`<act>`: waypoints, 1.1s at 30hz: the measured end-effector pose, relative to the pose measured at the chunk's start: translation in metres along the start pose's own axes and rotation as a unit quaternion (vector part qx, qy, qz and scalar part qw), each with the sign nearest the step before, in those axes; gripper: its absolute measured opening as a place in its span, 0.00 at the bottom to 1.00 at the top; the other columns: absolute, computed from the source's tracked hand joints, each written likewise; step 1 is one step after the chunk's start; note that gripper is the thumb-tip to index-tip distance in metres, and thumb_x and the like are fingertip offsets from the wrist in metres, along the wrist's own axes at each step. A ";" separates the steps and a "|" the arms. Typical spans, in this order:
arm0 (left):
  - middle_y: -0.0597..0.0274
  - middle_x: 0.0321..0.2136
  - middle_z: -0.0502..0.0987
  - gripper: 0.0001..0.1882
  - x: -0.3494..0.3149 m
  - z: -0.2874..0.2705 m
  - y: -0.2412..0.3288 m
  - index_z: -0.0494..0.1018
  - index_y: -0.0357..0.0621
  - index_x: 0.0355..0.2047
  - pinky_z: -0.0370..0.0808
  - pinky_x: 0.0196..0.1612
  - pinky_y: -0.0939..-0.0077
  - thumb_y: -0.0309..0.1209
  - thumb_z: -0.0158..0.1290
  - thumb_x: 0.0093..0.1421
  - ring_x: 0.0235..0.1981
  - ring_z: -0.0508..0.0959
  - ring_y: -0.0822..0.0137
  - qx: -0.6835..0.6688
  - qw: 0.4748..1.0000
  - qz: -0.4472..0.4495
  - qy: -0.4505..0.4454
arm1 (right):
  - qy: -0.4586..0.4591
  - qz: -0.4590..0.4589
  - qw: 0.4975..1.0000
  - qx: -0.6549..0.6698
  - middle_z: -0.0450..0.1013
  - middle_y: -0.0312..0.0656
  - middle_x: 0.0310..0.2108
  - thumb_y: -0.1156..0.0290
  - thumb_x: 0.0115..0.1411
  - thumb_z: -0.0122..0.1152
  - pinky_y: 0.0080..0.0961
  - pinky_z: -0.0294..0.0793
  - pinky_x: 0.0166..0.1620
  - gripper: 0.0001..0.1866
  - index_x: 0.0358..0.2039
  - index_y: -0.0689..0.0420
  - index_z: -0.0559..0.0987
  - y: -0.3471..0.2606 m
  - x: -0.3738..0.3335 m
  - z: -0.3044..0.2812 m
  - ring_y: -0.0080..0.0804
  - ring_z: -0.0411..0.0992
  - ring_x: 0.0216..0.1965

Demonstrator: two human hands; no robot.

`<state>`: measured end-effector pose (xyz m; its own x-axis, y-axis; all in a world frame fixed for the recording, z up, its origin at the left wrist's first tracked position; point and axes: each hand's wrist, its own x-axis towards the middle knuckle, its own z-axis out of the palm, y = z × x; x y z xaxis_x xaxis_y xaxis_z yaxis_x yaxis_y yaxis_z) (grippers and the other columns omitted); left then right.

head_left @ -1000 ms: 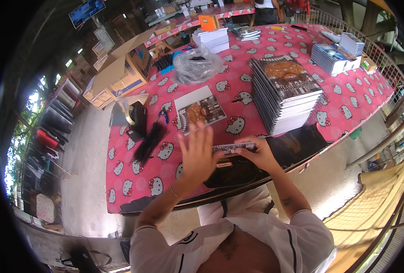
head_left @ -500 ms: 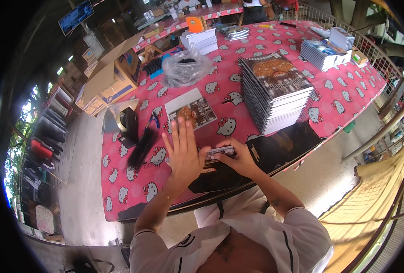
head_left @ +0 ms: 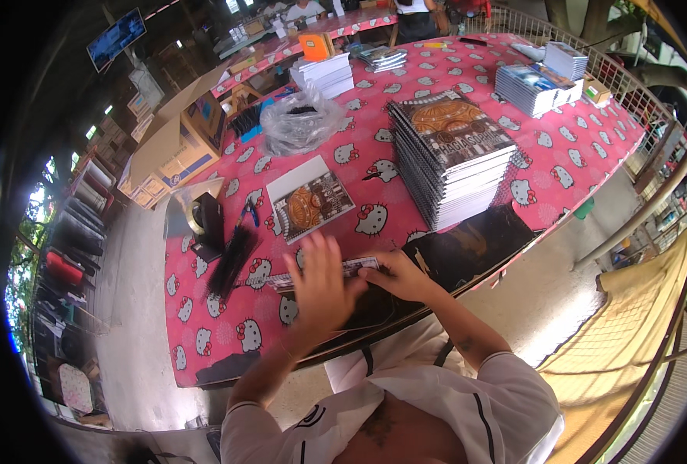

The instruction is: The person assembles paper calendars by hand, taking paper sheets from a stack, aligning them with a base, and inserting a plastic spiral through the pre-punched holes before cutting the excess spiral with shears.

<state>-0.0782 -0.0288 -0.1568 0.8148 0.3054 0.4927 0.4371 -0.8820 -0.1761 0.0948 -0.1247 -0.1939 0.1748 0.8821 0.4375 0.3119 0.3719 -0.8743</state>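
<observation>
At the near table edge, my right hand (head_left: 402,277) pinches the right end of a spiral notebook (head_left: 281,281), which stands low and nearly edge-on. My left hand (head_left: 322,288), fingers spread and slightly blurred, lies across its middle and hides part of it. Just beyond lies a sheet or notebook with a printed cover (head_left: 312,205), a white flap showing on its left. A tall stack of spiral notebooks (head_left: 458,166) rises farther right. On the left rest a bundle of thin black binding coils (head_left: 233,264), blue-handled pliers (head_left: 246,215) and a black tape dispenser (head_left: 209,220).
The table (head_left: 367,185) has a pink cartoon-cat cover, with a worn black strip (head_left: 475,240) along its near edge. Farther back are a clear plastic bag (head_left: 301,127), a white paper stack (head_left: 324,76), and bundled booklets (head_left: 525,89). An open cardboard box (head_left: 177,151) stands left.
My left hand has come down over the notebook, and more of the notebook's left end now shows. My right hand keeps its pinch. The whole view has shifted slightly.
</observation>
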 end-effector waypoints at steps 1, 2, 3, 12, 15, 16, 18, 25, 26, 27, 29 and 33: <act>0.28 0.67 0.53 0.48 0.008 -0.001 -0.003 0.54 0.24 0.66 0.39 0.67 0.27 0.59 0.46 0.64 0.70 0.51 0.34 0.019 1.000 0.013 -0.008 | -0.002 0.020 1.000 -0.003 0.79 0.47 0.37 0.73 0.64 0.61 0.27 0.74 0.41 0.17 0.53 0.59 0.76 0.001 0.000 -0.002 0.30 0.77 0.35; 0.28 0.67 0.54 0.48 0.013 -0.001 -0.005 0.54 0.24 0.66 0.39 0.67 0.26 0.59 0.46 0.64 0.70 0.51 0.34 0.038 0.999 0.026 -0.016 | -0.005 0.040 0.999 -0.006 0.79 0.48 0.36 0.73 0.64 0.61 0.28 0.75 0.42 0.16 0.52 0.59 0.77 0.003 0.000 -0.004 0.31 0.77 0.36; 0.27 0.66 0.54 0.48 0.013 0.000 -0.005 0.54 0.24 0.66 0.39 0.67 0.26 0.59 0.46 0.63 0.70 0.52 0.34 0.058 0.997 0.038 -0.024 | -0.008 0.060 0.998 -0.009 0.79 0.49 0.36 0.73 0.63 0.61 0.29 0.75 0.43 0.16 0.52 0.59 0.78 0.004 -0.001 -0.004 0.33 0.78 0.37; 0.30 0.68 0.52 0.47 -0.009 0.015 0.006 0.55 0.26 0.66 0.39 0.67 0.27 0.61 0.40 0.65 0.71 0.51 0.36 -0.041 0.996 0.072 -0.039 | -0.004 -0.001 1.000 -0.024 0.80 0.51 0.38 0.74 0.62 0.62 0.30 0.75 0.40 0.16 0.50 0.61 0.78 -0.001 0.003 -0.002 0.40 0.79 0.36; 0.34 0.70 0.51 0.47 -0.036 0.023 0.019 0.54 0.27 0.67 0.38 0.67 0.28 0.60 0.40 0.65 0.72 0.49 0.38 -0.098 0.992 0.085 -0.010 | 0.029 -0.047 0.998 -0.005 0.79 0.51 0.36 0.74 0.61 0.62 0.30 0.75 0.38 0.15 0.48 0.62 0.79 0.007 0.005 0.006 0.39 0.78 0.33; 0.37 0.70 0.50 0.46 -0.014 0.014 0.013 0.53 0.28 0.68 0.37 0.68 0.29 0.59 0.40 0.66 0.72 0.49 0.39 -0.089 0.994 0.057 -0.007 | 0.014 -0.024 1.000 0.004 0.79 0.50 0.35 0.74 0.61 0.62 0.30 0.75 0.38 0.14 0.48 0.62 0.79 0.009 0.003 0.004 0.39 0.77 0.32; 0.37 0.70 0.50 0.46 -0.003 0.006 0.009 0.52 0.28 0.68 0.36 0.68 0.29 0.59 0.40 0.66 0.72 0.49 0.40 -0.080 0.994 0.056 -0.039 | -0.004 0.007 1.000 -0.006 0.79 0.50 0.34 0.75 0.61 0.62 0.30 0.74 0.38 0.14 0.47 0.62 0.79 0.010 0.003 0.004 0.37 0.76 0.31; 0.56 0.54 0.75 0.24 0.008 -0.010 0.004 0.69 0.42 0.57 0.37 0.69 0.34 0.40 0.55 0.65 0.62 0.70 0.55 -0.186 0.980 0.007 0.065 | 0.041 -0.009 0.999 -0.029 0.80 0.47 0.31 0.76 0.60 0.64 0.26 0.74 0.36 0.15 0.47 0.62 0.80 -0.018 0.007 0.000 0.25 0.76 0.29; 0.59 0.49 0.78 0.19 0.012 -0.010 -0.003 0.72 0.43 0.52 0.39 0.69 0.33 0.40 0.55 0.65 0.58 0.74 0.57 -0.201 0.978 0.016 0.060 | 0.027 0.023 0.999 -0.035 0.80 0.46 0.31 0.76 0.59 0.64 0.25 0.75 0.36 0.15 0.48 0.62 0.80 -0.028 0.008 -0.007 0.23 0.76 0.30; 0.62 0.44 0.81 0.15 0.015 -0.010 -0.008 0.75 0.45 0.47 0.41 0.69 0.33 0.39 0.56 0.65 0.54 0.77 0.58 -0.217 0.974 0.026 0.055 | 0.024 0.021 0.999 -0.002 0.80 0.45 0.31 0.77 0.59 0.65 0.24 0.75 0.37 0.15 0.48 0.62 0.81 -0.025 0.007 -0.013 0.22 0.77 0.31; 0.63 0.36 0.82 0.07 0.019 -0.011 -0.007 0.77 0.45 0.39 0.42 0.69 0.35 0.34 0.56 0.64 0.47 0.81 0.60 -0.235 0.969 0.029 0.073 | 0.022 0.021 0.997 0.067 0.81 0.44 0.31 0.77 0.59 0.65 0.21 0.76 0.38 0.15 0.48 0.62 0.81 -0.024 0.006 -0.024 0.21 0.78 0.34; 0.59 0.37 0.82 0.08 0.021 -0.013 -0.010 0.76 0.44 0.39 0.43 0.70 0.39 0.33 0.57 0.64 0.45 0.81 0.57 -0.242 0.967 0.044 0.061 | -0.063 0.019 0.998 -0.014 0.81 0.42 0.29 0.79 0.58 0.64 0.21 0.78 0.40 0.09 0.40 0.64 0.82 -0.030 0.021 -0.043 0.24 0.80 0.35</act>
<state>-0.0706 -0.0187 -0.1340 0.7769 0.2035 0.5958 0.1146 -0.9762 0.1841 0.1297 -0.1300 -0.1497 0.0694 0.9250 0.3735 0.3343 0.3313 -0.8824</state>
